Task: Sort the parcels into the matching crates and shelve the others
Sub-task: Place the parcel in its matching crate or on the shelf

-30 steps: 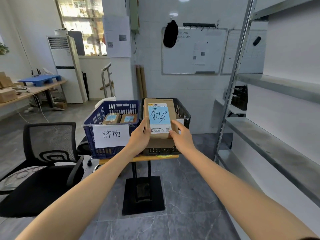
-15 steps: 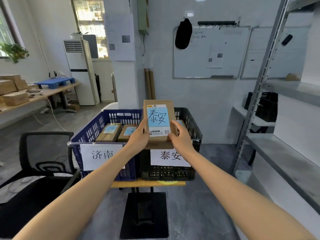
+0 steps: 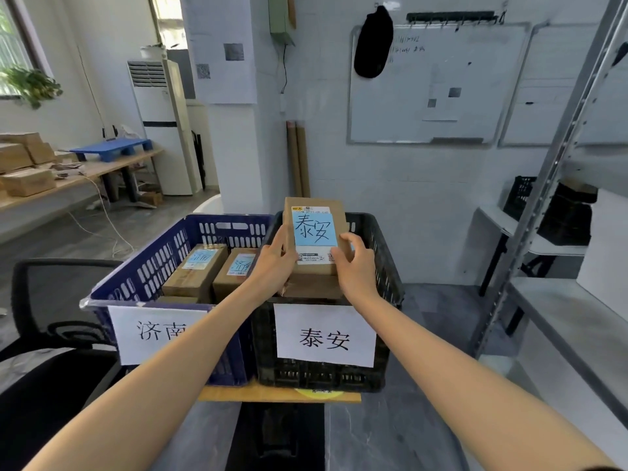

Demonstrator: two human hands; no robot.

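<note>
A: How far along is the sorting?

B: Partly done, I think. On the small surface (image 3: pixel 278 397) stand two crates. The blue crate (image 3: pixel 149 266), on the left, already has two parcels (image 3: pixel 197 270) with blue labels. The black crate (image 3: pixel 323 375), on the right, seems to hold a brown box (image 3: pixel 312 287).

A: And the hands?

B: The left hand (image 3: pixel 275 263) and the right hand (image 3: pixel 356 266) both grip one parcel (image 3: pixel 316 232) by its sides, just above the black crate. It is brown cardboard, and its blue handwritten label matches the sign (image 3: pixel 326 334) on this crate.

A: What is left?

B: To lay it in. Far left, more boxes (image 3: pixel 27 180) wait on a long surface (image 3: pixel 102 171). The shelf (image 3: pixel 571 321) on the right is probably for the others.
</note>
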